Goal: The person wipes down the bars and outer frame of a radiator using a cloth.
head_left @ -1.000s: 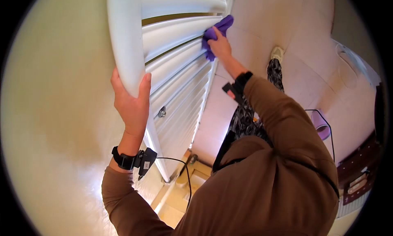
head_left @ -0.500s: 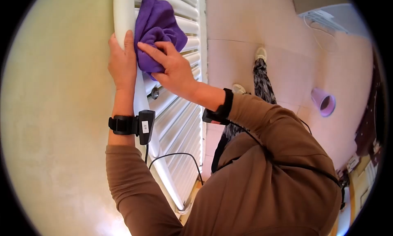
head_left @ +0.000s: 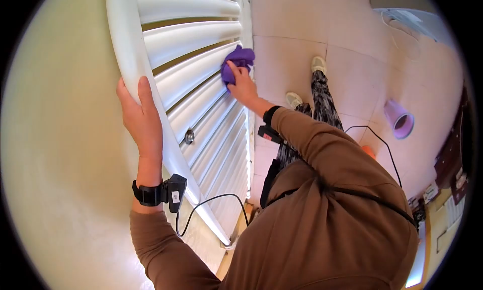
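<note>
A white radiator (head_left: 188, 5) with several broad, flat bars runs along the wall. My left hand (head_left: 143, 121) is wrapped round its thick edge tube, thumb on the near side and the other fingers partly hidden behind. Far across the bars, close to the opposite edge, my right hand (head_left: 245, 87) presses a bunched purple cloth (head_left: 240, 57) against the radiator. The fingers of that hand are closed on the cloth. Between the bars sits a small round metal fitting (head_left: 189, 136).
A pale wall (head_left: 65, 139) lies left of the radiator. On the tiled floor (head_left: 287, 18) stands a lilac bin (head_left: 395, 116), and an orange object (head_left: 369, 150) shows partly behind my sleeve. Black cables (head_left: 216, 196) hang from the wrist devices.
My right hand has carried the purple cloth away from the edge tube, across the bars to the far side. My left hand stays on the tube, now lower in view.
</note>
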A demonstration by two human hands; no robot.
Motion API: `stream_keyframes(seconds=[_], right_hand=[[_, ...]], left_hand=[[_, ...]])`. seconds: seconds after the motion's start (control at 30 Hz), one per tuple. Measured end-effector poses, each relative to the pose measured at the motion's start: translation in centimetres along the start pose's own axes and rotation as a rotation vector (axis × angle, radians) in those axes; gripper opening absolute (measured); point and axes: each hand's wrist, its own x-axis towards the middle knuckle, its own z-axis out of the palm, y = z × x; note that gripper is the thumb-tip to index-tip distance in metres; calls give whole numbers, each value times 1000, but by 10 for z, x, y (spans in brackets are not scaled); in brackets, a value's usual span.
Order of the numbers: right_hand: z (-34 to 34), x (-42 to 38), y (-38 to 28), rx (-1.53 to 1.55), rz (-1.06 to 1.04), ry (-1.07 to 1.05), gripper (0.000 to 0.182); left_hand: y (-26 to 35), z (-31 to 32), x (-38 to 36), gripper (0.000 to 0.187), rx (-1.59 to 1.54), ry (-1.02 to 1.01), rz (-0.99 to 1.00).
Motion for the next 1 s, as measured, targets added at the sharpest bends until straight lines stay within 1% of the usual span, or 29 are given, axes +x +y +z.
stream_keyframes(seconds=[0.07, 0.1, 0.17, 0.23, 0.27, 0.3, 0.37, 0.43, 0.47, 0.5, 0.57, 0.6, 0.63, 0.7, 0.73, 0.8, 0.83, 0.9, 0.97, 1.0], right_hand=[[4, 21, 24, -127, 48, -78, 71], [3, 32, 34, -177, 67, -94, 63], [11, 75, 88, -82, 54, -238, 54], [-11, 108, 102, 159, 338, -370, 48], [-16, 122, 115, 198, 309, -286, 48], [-19, 125, 106, 188, 314, -297, 48], [-30, 130, 68, -136, 327, 93, 49], [-27, 132, 50, -250, 231, -8, 51], [-7, 138, 72, -298, 69, -30, 49], [-4, 140, 76, -302, 68, -37, 49], [-2, 142, 85, -566, 29, -149, 48], [-9, 146, 100, -670, -97, -216, 35], [-18, 150, 104, -744, -136, -307, 31], [-40, 163, 106, -669, 70, -651, 31], [-42, 162, 103, -672, 68, -653, 31], [-43, 153, 99, -449, 117, -149, 35], [-40, 149, 91, -453, 115, -152, 35], [-24, 142, 73, -248, 34, 147, 41], [-11, 139, 70, -321, -127, 18, 48], [-3, 139, 72, -401, -121, 18, 45]], left_hand=[[2, -1, 0, 50, -34, -33, -12], [1, -1, 0, 50, -28, -33, -31], [-1, 3, -1, 51, -25, -5, -51], [-5, 3, -1, 50, -19, -10, -69], [-6, 3, -1, 49, -13, -9, -70], [-7, 3, -1, 49, -13, -10, -86], [-8, 4, -1, 49, -6, -3, -63], [-8, 4, -1, 49, -1, -15, -80], [-10, 3, -1, 50, 4, -23, -79], [-12, 3, -1, 50, 4, -23, -87], [-17, 4, -2, 51, -28, -31, -87], [-17, 5, -2, 51, -25, -32, -98], [-17, 5, -2, 52, -47, -43, -107], [-17, 3, -2, 52, -69, -53, -118], [-17, 4, -2, 52, -64, -47, -100], [-17, 4, -3, 52, -62, -41, -89], [-16, 4, -3, 52, -57, -39, -113], [-17, 4, -3, 52, -54, -38, -137], [-20, 5, -5, 52, -38, -39, -125], [-20, 5, -5, 52, -39, -38, -126]])
